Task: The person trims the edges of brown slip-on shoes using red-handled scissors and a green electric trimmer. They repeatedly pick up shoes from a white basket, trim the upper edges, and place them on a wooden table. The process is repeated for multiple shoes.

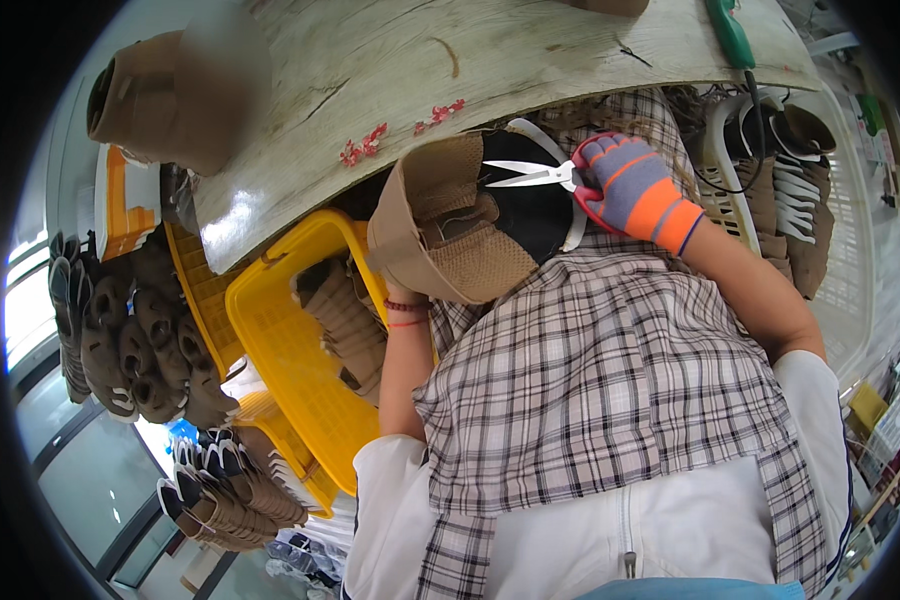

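Note:
A brown shoe upper (440, 225) with a coarse woven inside, black lining and a white edge is tilted open above my lap. My left hand (402, 290) holds it from behind on its left side; the fingers are hidden by the fabric. In a grey and orange striped glove, my right hand (638, 190) is closed round the red handles of a pair of scissors (542, 175). The blades are parted and reach left over the black lining. Whether they touch any thread cannot be made out.
A worn pale table (340, 110) lies ahead, with red scraps (363, 147), a brown upper (155, 100) and a green-handled tool (732, 35). Yellow baskets (295, 330) with brown pieces stand left, beside stacked uppers (145, 345). A white basket (850, 270) with more uppers stands right.

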